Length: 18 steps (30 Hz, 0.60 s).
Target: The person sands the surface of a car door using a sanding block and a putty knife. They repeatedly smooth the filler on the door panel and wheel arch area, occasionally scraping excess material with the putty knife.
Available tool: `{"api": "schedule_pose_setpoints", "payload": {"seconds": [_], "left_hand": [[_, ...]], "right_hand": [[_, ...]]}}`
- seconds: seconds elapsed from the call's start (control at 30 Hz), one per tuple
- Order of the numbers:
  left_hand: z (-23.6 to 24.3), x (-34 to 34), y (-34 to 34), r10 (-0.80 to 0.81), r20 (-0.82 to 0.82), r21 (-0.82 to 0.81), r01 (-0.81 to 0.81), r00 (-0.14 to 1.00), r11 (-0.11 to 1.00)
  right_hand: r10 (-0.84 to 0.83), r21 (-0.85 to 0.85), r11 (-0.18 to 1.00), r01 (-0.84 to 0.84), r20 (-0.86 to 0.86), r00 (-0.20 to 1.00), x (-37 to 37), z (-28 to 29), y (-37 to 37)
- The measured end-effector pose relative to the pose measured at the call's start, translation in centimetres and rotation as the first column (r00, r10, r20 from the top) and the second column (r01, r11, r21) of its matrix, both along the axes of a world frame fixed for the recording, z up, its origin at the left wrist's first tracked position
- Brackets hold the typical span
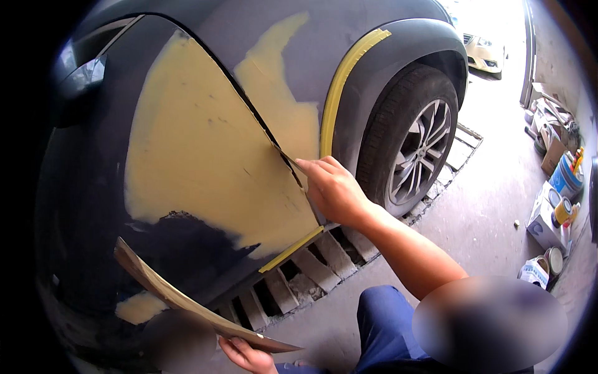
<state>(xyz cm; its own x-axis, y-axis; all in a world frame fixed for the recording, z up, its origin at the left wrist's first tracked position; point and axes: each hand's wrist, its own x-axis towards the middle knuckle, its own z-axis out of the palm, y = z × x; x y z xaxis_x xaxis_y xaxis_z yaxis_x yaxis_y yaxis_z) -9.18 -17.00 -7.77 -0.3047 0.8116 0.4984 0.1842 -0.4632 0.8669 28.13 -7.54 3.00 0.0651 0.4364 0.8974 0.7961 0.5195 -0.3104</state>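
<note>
Right hand (333,190) reaches forward, fingers extended; left hand (246,355) grips low.

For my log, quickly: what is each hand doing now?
Left hand: closed on a thin brown cardboard board.
Right hand: fingers pressed at the yellow-filled car door gap.

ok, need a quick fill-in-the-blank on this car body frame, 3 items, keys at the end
1. The right hand touches the gap between door and fender, where the filler is ____ in colour.
2. The left hand holds a flat piece of ____ by its corner.
3. The strip of tape follows the arch above the ____.

Missing words: yellow; cardboard; wheel
</note>
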Motion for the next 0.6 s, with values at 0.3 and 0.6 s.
{"api": "schedule_pose_setpoints", "payload": {"seconds": [0.3, 0.6], "left_hand": [[0.0, 0.6, -0.1, -0.012, 0.006, -0.031, 0.012, 1.000, 0.999], [-0.1, 0.5, 0.3, 0.077, -0.099, 0.037, -0.073, 0.992, 0.997]], "right_hand": [[-0.007, -0.049, 0.999, 0.006, -0.024, 1.000, -0.4, -3.7, -0.1], [-0.015, -0.084, 0.996, 0.012, -0.038, 0.999, -0.8, -6.9, -0.4]]}}
